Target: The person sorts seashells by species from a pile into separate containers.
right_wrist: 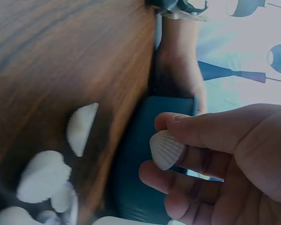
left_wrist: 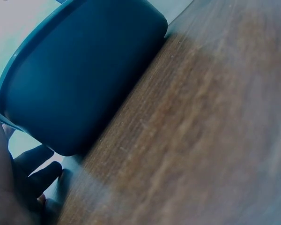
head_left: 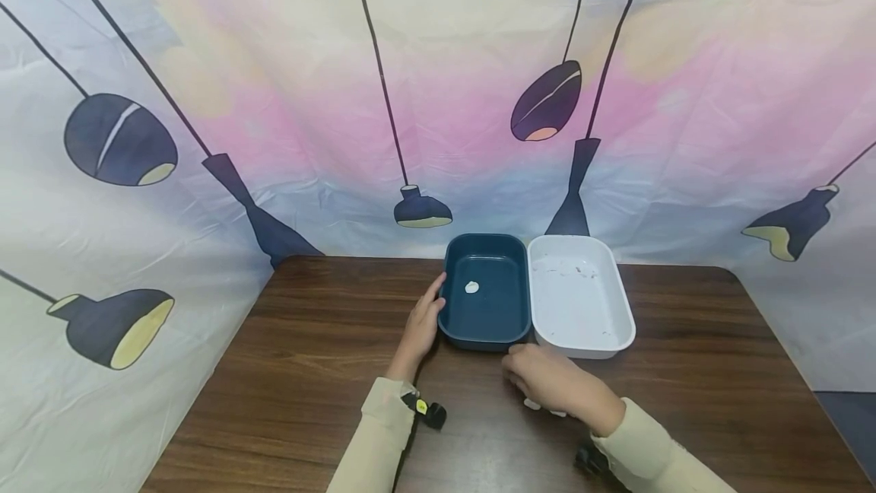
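Note:
My right hand (head_left: 550,380) pinches a ribbed white seashell (right_wrist: 164,152) between thumb and fingers, close to the front of a dark teal tray (head_left: 487,318). In the head view the hand hides this shell. Against the tray's left side rests my left hand (head_left: 419,326), its fingers extended along the wall and rim. One white shell (head_left: 471,287) lies inside the teal tray. Several loose white shells (right_wrist: 44,177) lie on the table below the right hand, mostly covered by it in the head view.
A white tray (head_left: 582,303) with small dark specks inside stands directly right of the teal one. Both sit near the back edge of the brown wooden table (head_left: 322,341). Behind hangs a cloth (head_left: 465,97) printed with lamps.

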A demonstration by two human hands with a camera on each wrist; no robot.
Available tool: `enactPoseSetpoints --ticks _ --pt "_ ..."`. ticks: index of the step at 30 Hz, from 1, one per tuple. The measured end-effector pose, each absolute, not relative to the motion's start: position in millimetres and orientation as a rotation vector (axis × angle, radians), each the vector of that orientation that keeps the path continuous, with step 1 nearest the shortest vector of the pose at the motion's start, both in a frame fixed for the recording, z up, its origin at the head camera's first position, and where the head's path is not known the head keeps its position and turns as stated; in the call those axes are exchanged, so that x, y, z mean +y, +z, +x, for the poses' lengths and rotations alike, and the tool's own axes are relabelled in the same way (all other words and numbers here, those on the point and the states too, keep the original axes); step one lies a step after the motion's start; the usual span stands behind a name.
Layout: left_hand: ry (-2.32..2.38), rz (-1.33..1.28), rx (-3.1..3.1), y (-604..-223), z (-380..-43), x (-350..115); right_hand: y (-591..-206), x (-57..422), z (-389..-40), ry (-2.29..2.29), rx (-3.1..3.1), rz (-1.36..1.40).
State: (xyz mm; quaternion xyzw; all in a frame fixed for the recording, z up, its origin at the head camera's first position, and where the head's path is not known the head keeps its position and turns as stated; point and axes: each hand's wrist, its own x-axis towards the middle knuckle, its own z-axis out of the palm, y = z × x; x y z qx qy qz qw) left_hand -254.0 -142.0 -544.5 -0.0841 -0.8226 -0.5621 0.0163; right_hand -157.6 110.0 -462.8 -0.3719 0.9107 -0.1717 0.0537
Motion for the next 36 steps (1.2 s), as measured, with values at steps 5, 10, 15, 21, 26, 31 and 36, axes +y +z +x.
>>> enactPoseSetpoints --ticks 5,10,15,21,26,31,36 --pt "-1.760 -0.264 -2.553 -544.9 -254.0 -142.0 -452.3 109.1 -159.3 -0.543 2.741 -1.198" --pt "-1.760 -0.261 -2.556 -544.9 -253.4 -142.0 -445.2 110.0 -163.8 -0.561 2.730 -1.267" --pt "-1.763 -0.256 -2.557 -543.9 -253.1 -141.6 -441.2 109.4 -169.7 -0.556 2.765 -1.319" --pt "-1.761 -0.265 -2.545 -543.9 -253.7 -142.0 -434.6 105.0 -177.7 -0.561 2.802 -1.345" --pt "-1.751 -0.274 -2.547 -544.3 -254.0 -142.6 -431.2 102.0 -183.4 -0.562 2.824 -1.305" --pt "-1.745 -0.279 -2.552 -544.5 -253.7 -142.7 -431.6 101.0 -191.1 -0.565 2.841 -1.274" --pt "-1.756 -0.275 -2.552 -544.7 -253.8 -142.9 -434.9 100.2 -200.5 -0.553 2.875 -1.237"
